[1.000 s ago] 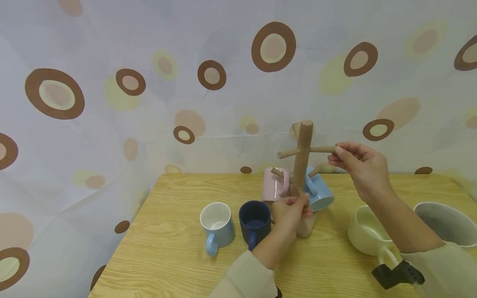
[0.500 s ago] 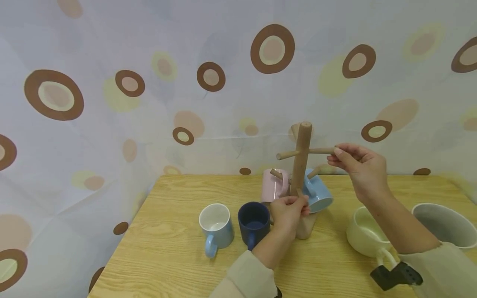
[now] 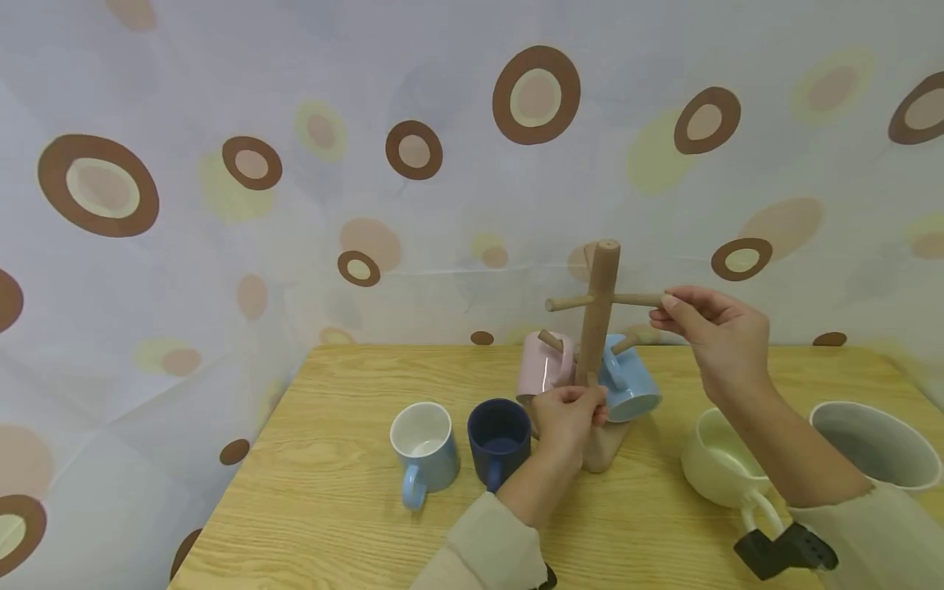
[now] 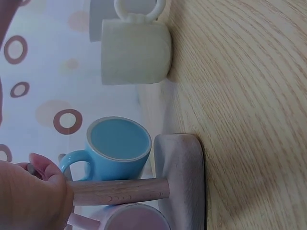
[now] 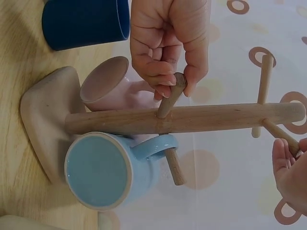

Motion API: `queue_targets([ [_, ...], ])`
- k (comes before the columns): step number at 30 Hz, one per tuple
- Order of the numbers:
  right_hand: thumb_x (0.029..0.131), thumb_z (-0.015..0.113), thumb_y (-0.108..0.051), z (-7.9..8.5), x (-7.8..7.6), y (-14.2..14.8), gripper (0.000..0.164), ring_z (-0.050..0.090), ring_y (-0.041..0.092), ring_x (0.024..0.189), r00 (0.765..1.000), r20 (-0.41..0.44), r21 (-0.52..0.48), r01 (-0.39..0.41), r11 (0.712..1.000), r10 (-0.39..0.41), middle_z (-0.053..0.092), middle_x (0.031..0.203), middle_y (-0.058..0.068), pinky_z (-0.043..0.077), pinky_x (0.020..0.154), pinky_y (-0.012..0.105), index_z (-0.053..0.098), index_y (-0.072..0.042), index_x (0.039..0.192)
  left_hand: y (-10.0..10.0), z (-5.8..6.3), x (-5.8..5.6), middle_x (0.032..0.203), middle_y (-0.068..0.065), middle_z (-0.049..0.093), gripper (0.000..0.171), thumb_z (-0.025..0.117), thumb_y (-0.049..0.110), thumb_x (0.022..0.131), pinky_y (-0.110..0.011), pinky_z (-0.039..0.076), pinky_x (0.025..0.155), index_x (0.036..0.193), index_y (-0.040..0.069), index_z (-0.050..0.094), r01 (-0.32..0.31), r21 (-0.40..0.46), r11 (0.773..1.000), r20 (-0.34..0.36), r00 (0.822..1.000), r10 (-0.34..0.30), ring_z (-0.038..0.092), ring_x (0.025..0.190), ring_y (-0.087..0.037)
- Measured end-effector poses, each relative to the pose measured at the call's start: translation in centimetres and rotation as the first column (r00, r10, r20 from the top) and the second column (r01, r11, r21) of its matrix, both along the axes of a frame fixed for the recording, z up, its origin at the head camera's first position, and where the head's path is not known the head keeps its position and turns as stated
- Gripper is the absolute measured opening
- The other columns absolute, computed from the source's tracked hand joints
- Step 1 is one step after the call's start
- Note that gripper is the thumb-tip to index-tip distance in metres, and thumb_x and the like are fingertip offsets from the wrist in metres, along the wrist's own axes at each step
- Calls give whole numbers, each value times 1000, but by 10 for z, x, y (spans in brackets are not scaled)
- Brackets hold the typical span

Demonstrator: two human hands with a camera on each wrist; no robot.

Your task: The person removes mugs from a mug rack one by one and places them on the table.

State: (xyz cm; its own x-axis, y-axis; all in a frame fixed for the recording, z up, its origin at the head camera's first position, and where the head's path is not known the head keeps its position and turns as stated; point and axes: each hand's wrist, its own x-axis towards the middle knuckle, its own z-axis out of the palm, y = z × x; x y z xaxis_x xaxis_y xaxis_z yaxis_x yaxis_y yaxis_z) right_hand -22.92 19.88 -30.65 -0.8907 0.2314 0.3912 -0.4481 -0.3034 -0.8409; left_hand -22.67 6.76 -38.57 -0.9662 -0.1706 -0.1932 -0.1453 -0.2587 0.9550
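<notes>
On the mug rack (image 3: 600, 315), left hand (image 3: 566, 418) and right hand (image 3: 723, 334) pinch pegs (image 3: 637, 299).

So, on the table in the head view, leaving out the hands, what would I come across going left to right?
Standing light blue mug, navy mug, pink mug, wooden post of the rack, hanging blue mug, pale yellow-green mug, grey vessel.
</notes>
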Motion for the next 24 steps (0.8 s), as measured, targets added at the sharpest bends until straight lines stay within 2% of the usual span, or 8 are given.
queue_targets([
  [10,77,66,0,0,4,-5,3,66,11,59,999,10,-3,53,999,-53,68,69,2,55,62,21,67,-1,81,-2,-1,-2,53,0,54,3,67,-1,70,-16,47,47,68,-3,65,3,-18,1000,16,1000,-3,51,43,-5],
  [17,77,67,-3,-1,6,-9,4,66,9,59,993,35,28,113,993,-114,68,68,0,54,62,19,66,-3,81,-6,-2,-3,56,-2,59,4,67,0,71,-15,48,47,71,-4,66,32,-35,999,-22,999,-33,52,44,-4],
  [21,79,65,-3,-3,6,-11,5,66,9,61,995,20,-12,98,995,-98,67,70,1,54,62,20,64,-1,84,-7,-3,-3,58,-3,61,4,67,1,72,-15,49,49,72,-3,67,48,-37,998,-14,999,-48,53,45,-4],
  [24,84,60,-8,-7,6,-9,8,66,10,67,997,5,-46,75,996,-75,66,78,1,54,63,20,61,-2,89,-8,-2,-3,58,-2,59,4,68,1,73,-16,49,49,73,-3,66,59,-16,998,10,998,-59,54,46,-4],
])
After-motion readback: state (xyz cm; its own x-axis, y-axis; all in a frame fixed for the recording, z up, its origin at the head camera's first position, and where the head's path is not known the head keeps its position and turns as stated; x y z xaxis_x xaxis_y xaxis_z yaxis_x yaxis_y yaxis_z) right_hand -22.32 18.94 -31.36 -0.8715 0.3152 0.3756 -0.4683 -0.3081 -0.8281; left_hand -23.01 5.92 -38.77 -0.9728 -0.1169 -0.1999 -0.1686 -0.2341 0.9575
